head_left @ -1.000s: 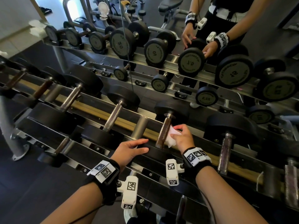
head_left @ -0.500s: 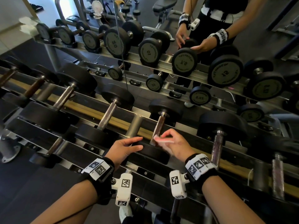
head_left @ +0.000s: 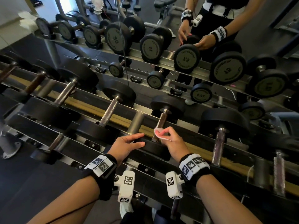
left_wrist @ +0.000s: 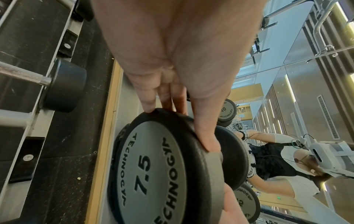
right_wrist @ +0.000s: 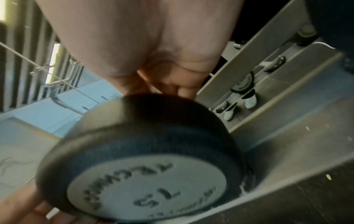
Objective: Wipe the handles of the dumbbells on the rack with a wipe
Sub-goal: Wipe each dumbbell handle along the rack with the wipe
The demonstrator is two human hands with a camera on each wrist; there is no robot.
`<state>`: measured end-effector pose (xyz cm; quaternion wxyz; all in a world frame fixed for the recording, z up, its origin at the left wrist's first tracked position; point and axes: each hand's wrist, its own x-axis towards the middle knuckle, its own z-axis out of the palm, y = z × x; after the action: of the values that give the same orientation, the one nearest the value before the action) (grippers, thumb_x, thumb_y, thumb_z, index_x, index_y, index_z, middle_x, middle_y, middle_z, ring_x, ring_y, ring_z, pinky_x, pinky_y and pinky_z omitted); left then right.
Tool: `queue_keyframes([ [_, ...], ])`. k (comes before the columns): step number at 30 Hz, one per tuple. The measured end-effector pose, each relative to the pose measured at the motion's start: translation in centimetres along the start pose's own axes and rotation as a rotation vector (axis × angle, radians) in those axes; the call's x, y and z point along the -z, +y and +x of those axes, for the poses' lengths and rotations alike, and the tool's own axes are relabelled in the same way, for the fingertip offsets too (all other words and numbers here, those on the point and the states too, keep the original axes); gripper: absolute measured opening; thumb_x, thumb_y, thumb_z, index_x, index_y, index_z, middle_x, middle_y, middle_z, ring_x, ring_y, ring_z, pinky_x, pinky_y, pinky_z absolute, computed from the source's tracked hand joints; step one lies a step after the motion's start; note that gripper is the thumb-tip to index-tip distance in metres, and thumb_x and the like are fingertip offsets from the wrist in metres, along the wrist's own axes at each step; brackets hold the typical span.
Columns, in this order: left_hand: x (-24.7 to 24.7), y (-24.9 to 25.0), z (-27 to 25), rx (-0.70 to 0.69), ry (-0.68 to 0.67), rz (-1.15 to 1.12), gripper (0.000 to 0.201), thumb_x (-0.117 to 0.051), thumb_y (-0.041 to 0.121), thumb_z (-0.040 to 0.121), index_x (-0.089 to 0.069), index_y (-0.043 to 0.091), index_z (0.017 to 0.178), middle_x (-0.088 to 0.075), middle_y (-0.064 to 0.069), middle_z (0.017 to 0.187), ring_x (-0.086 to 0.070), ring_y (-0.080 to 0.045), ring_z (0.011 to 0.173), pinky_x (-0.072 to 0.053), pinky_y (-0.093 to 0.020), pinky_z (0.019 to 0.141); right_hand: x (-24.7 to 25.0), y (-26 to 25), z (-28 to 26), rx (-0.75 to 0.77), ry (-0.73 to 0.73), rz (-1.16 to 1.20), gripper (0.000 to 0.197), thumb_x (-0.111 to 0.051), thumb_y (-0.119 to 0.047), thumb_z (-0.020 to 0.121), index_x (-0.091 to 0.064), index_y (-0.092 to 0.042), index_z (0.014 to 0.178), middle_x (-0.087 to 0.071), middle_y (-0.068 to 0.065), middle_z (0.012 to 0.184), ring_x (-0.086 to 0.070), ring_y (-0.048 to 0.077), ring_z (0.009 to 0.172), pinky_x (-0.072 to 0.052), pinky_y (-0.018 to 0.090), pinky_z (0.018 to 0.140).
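Observation:
The 7.5 dumbbell lies across the rack, its brown handle (head_left: 162, 121) running from the far head (head_left: 167, 104) down to the near head (head_left: 153, 148). My right hand (head_left: 163, 135) pinches a white wipe (head_left: 157, 135) against the lower end of that handle. My left hand (head_left: 135, 141) rests with straight fingers on the rim of the near head. In the left wrist view my fingers (left_wrist: 149, 104) and thumb touch the edge of the plate marked 7.5 (left_wrist: 153, 166). The right wrist view is blurred: the same plate (right_wrist: 145, 174) hides the right hand's fingertips and the wipe.
More dumbbells lie on the rack on both sides, with steel handles to the left (head_left: 110, 110) and right (head_left: 219, 143). A lower tier (head_left: 55, 143) holds smaller ones. A mirror (head_left: 186, 59) behind reflects the rack and the person. Dark floor (head_left: 32, 183) lies at lower left.
My right hand has slid the wipe down the brown handle toward the near head. My left hand has stayed on the near head.

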<state>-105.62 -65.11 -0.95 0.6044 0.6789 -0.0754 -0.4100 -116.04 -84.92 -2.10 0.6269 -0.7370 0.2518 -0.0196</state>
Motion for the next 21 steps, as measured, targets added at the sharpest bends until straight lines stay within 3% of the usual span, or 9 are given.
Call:
queue_keyframes([
  [3, 0.2, 0.2, 0.2, 0.018, -0.018, 0.01, 0.04, -0.078, 0.015, 0.077, -0.073, 0.033, 0.112, -0.071, -0.005, 0.121, -0.068, -0.016, 0.11, -0.054, -0.033, 0.097, 0.6, -0.7, 0.8, -0.059, -0.054, -0.114, 0.025, -0.078, -0.045, 0.077, -0.061, -0.027, 0.081, -0.071, -0.008, 0.1, -0.067, 0.011, 0.094, -0.055, 0.031, 0.078],
  [5, 0.2, 0.2, 0.3, 0.029, -0.023, 0.02, 0.04, -0.078, 0.013, 0.078, -0.073, 0.032, 0.113, -0.071, -0.005, 0.121, -0.067, -0.018, 0.112, -0.052, -0.036, 0.101, 1.3, -1.2, 1.6, -0.077, 0.132, -0.093, 0.029, -0.078, -0.051, 0.068, -0.06, -0.03, 0.077, -0.071, -0.005, 0.086, -0.069, 0.014, 0.08, -0.053, 0.03, 0.066],
  [8, 0.3, 0.1, 0.5, 0.027, -0.01, 0.061, 0.041, -0.079, 0.015, 0.079, -0.073, 0.031, 0.116, -0.071, 0.0, 0.121, -0.062, -0.017, 0.119, -0.044, -0.043, 0.111, 2.4, -1.0, 2.7, 0.063, 0.304, -0.029, 0.008, -0.06, -0.033, 0.088, -0.053, -0.037, 0.088, -0.068, 0.0, 0.087, -0.064, 0.018, 0.073, -0.045, 0.026, 0.059],
  [11, 0.4, 0.1, 0.6, 0.036, -0.007, 0.089, 0.04, -0.08, 0.016, 0.08, -0.073, 0.031, 0.117, -0.069, 0.002, 0.123, -0.059, -0.017, 0.124, -0.04, -0.045, 0.114, 1.6, -0.4, 3.6, 0.061, 0.215, -0.19, 0.019, -0.047, -0.019, 0.1, -0.046, -0.038, 0.097, -0.065, 0.003, 0.096, -0.063, 0.019, 0.079, -0.051, 0.031, 0.066],
  [13, 0.5, 0.2, 0.6, 0.043, -0.007, 0.108, 0.039, -0.08, 0.017, 0.079, -0.073, 0.032, 0.115, -0.068, 0.004, 0.124, -0.057, -0.017, 0.125, -0.039, -0.045, 0.114, 0.5, -0.2, 3.5, 0.004, 0.152, -0.208, 0.008, -0.048, -0.025, 0.101, -0.046, -0.032, 0.101, -0.066, 0.008, 0.107, -0.066, 0.028, 0.093, -0.055, 0.046, 0.082],
  [14, 0.5, 0.2, 0.7, 0.044, -0.008, 0.111, 0.039, -0.08, 0.017, 0.079, -0.074, 0.032, 0.114, -0.068, 0.003, 0.124, -0.056, -0.018, 0.126, -0.038, -0.046, 0.115, 0.3, 0.1, 3.2, -0.017, 0.139, -0.194, 0.003, -0.049, -0.033, 0.101, -0.047, -0.032, 0.099, -0.067, 0.009, 0.107, -0.066, 0.03, 0.095, -0.055, 0.048, 0.083],
  [16, 0.5, 0.3, 0.7, 0.041, -0.01, 0.116, 0.038, -0.081, 0.017, 0.078, -0.075, 0.032, 0.113, -0.068, 0.002, 0.124, -0.056, -0.018, 0.125, -0.039, -0.046, 0.114, 0.4, 0.4, 2.2, -0.014, 0.105, -0.197, 0.014, -0.052, -0.046, 0.098, -0.05, -0.034, 0.092, -0.069, 0.002, 0.103, -0.067, 0.026, 0.094, -0.053, 0.036, 0.075],
  [18, 0.5, 0.4, 0.7, 0.04, -0.008, 0.12, 0.037, -0.081, 0.017, 0.078, -0.075, 0.033, 0.111, -0.069, 0.003, 0.121, -0.057, -0.017, 0.123, -0.04, -0.044, 0.113, 0.6, 0.2, 1.1, -0.024, 0.016, -0.215, 0.019, -0.057, -0.053, 0.093, -0.054, -0.035, 0.089, -0.069, -0.009, 0.104, -0.065, 0.012, 0.094, -0.046, 0.027, 0.072],
  [21, 0.5, 0.8, 0.7, 0.032, -0.014, 0.122, 0.035, -0.082, 0.017, 0.077, -0.076, 0.036, 0.105, -0.072, 0.004, 0.116, -0.064, -0.011, 0.113, -0.049, -0.028, 0.1, 1.0, -0.8, 0.9, -0.077, -0.16, -0.242, 0.025, -0.07, -0.052, 0.083, -0.058, -0.03, 0.082, -0.073, -0.01, 0.101, -0.066, 0.006, 0.097, -0.049, 0.029, 0.085],
])
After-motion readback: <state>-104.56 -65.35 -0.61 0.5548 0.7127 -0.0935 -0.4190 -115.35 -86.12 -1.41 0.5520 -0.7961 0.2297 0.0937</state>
